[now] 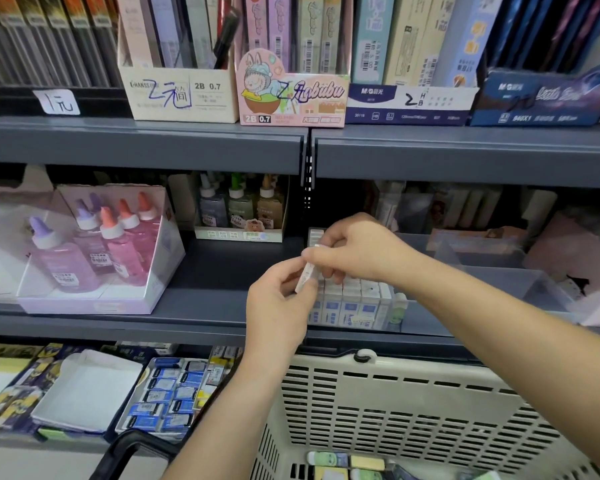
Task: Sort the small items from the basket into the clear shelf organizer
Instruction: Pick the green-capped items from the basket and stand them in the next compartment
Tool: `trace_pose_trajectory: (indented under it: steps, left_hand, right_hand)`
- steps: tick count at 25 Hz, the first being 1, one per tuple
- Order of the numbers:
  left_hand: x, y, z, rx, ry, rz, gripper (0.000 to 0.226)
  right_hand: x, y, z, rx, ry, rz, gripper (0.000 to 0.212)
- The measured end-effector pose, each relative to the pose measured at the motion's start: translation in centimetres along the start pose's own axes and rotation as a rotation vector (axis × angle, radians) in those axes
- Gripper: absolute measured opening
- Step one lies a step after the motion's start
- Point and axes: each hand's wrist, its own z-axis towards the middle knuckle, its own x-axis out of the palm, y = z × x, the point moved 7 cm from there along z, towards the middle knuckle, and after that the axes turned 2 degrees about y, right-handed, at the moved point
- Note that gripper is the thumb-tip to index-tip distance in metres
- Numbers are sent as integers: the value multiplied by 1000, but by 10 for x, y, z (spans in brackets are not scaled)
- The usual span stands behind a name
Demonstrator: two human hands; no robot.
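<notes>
A: Where's the item?
B: Small white box (305,278), slim, printed side facing out. It sits pinched between the left hand (278,306) fingertips at its lower end and the right hand (354,252) fingertips at its top. Both sets of fingers are closed on it.

A: And the target?
B: Clear shelf organizer (492,271), right behind the knuckles. A row of white-and-blue boxes (350,303) already stands in its front compartment, just below the right fingers. The basket (395,410) is under the wrists, with a few items left at the bottom.

A: Handling?
B: Looks light and stiff, probably thin card that dents if squeezed. Best held by the narrow edges, near the ends, as now.

A: Any readable text?
B: Print on the held box is too blurred to read. On the shelf above the fingers: a beige display box (181,95) marked "2B 0.7", a pink carton (291,98) with "2B 0.7", and a blue-and-white M&G box (409,102) with handwritten "2B". A tag (57,102) far left reads "1元".
</notes>
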Motion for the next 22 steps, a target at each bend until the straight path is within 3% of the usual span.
trace_pose_trajectory:
  steps: [2,4,7,9,22]
  left_hand:
    - [-1,1,0,17,-18,74,26]
    - [-4,6,1,-10,-44,174,30]
    - [0,16,2,-46,6,278,43]
    - [6,19,0,-48,63,336,48]
    - [6,28,2,-74,62,298,46]
  right_hand:
    - [-7,-7,1,46,15,186,9]
    - [-22,-21,6,111,-53,263,10]
    - [-47,-37,21,140,-249,4,11]
    - [-46,-43,28,116,-279,-89,11]
    - [1,-66,54,74,68,-154,18]
